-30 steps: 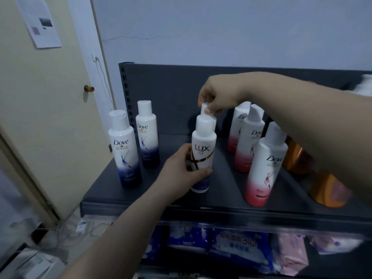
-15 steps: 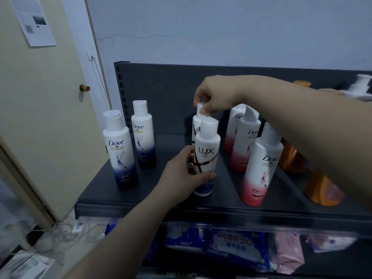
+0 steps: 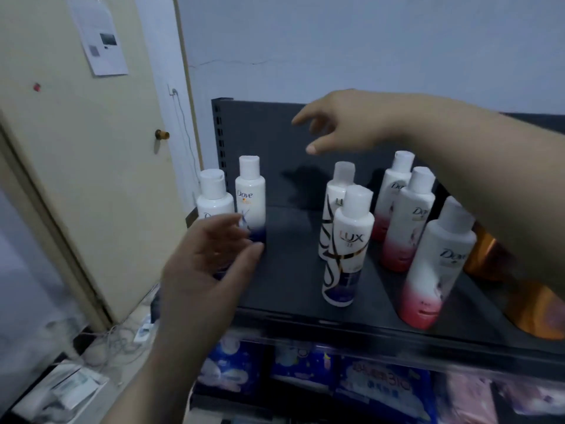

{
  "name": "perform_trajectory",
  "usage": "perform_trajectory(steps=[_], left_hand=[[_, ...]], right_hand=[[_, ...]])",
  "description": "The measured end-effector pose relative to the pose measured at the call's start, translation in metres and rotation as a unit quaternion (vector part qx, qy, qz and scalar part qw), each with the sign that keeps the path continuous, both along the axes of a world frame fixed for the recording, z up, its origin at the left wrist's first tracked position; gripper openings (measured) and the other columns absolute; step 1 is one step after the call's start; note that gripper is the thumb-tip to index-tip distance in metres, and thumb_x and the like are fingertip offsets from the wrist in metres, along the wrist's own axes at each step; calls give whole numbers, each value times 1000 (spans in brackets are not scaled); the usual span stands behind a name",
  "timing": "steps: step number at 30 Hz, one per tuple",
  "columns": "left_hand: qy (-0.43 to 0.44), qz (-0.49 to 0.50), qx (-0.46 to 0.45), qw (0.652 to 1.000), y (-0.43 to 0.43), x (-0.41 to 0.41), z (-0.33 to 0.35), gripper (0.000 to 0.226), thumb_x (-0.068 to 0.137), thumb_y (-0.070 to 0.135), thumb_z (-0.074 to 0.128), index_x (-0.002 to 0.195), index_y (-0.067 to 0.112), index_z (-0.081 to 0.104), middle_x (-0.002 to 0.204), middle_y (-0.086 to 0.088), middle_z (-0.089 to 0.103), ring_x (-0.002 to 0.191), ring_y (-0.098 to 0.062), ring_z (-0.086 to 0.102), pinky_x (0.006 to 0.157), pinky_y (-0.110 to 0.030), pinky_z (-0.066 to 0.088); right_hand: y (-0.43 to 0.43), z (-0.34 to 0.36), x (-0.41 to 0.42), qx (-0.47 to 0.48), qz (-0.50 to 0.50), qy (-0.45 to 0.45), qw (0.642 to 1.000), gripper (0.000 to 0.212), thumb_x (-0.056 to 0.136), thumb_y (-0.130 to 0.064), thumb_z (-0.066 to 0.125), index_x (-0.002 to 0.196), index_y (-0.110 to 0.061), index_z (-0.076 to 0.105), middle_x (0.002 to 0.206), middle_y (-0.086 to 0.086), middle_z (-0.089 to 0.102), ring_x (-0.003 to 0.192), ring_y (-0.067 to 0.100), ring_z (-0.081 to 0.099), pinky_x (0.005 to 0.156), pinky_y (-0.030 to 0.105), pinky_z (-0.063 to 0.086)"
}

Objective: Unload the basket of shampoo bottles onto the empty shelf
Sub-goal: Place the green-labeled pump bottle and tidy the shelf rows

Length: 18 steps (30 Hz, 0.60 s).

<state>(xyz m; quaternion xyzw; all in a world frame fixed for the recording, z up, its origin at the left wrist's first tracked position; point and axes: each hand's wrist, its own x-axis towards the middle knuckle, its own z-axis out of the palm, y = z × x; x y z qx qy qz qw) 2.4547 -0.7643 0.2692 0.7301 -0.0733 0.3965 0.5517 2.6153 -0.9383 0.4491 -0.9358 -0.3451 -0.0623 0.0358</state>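
Observation:
Two white-and-purple LUX bottles stand upright mid-shelf, the front one (image 3: 347, 246) ahead of the rear one (image 3: 334, 206). At the left stand two blue-bottomed Dove bottles (image 3: 250, 197), the nearer one partly behind my left hand (image 3: 208, 267). Three pink-bottomed Dove bottles (image 3: 434, 264) line up on the right. My left hand hovers open in front of the dark grey shelf (image 3: 293, 270), holding nothing. Above the LUX bottles my right hand (image 3: 339, 123) floats with fingers spread, touching nothing. The basket is out of view.
Amber-orange bottles (image 3: 532, 304) sit at the shelf's far right. The shelf's back panel (image 3: 269, 139) rises behind the bottles. Packaged goods (image 3: 379, 390) fill the shelf below. A cream door (image 3: 91, 179) stands left, with cables and papers on the floor (image 3: 101, 356).
Both hands let go of the LUX bottles: the left drew back to the left, the right lifted off the rear bottle's cap. Both bottles now stand free.

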Motion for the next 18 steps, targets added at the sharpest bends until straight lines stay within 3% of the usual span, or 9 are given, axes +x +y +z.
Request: perform_trajectory(steps=[2,4,6,9,13,18], left_hand=[[-11,74,-49,996,26,2,-4,48,75,33,76,116,41,52,106,13,61,98,-4,61,83,-21,51],[84,90,-59,991,42,14,-7,65,78,24,79,129,39,42,120,12,53,109,-6,53,92,-26,47],[163,27,-46,985,51,24,-13,70,82,16,75,138,34,37,121,13,56,108,0,55,88,-19,46],[198,-76,-39,977,60,35,-23,53,86,8,68,125,38,48,105,18,68,100,-1,66,78,-18,54],[242,-45,24,969,61,43,-26,44,83,17,71,117,39,52,110,15,66,97,-5,66,84,-29,56],[254,-54,50,964,49,48,-26,46,80,28,75,118,37,51,108,21,62,93,2,63,72,-15,52]], right_hand=[[32,-2,-5,0,45,-2,999,54,88,-40,63,139,-33,45,126,-4,58,105,16,55,97,34,43],[64,-7,-8,-33,68,-10,997,53,90,-38,60,140,-29,45,131,-3,55,111,18,54,95,32,41],[90,-14,-6,-77,64,-12,995,50,92,-38,58,139,-24,47,134,0,53,116,22,53,94,33,42],[109,-25,2,-110,41,-15,993,35,91,-31,59,122,-14,61,116,6,65,102,27,62,90,38,50],[107,-27,12,-69,34,-6,997,19,84,-17,64,102,-14,68,90,4,71,81,21,66,80,36,55],[91,-28,27,-37,36,21,998,14,85,-16,64,98,-20,68,84,-2,71,72,11,66,73,31,54]])
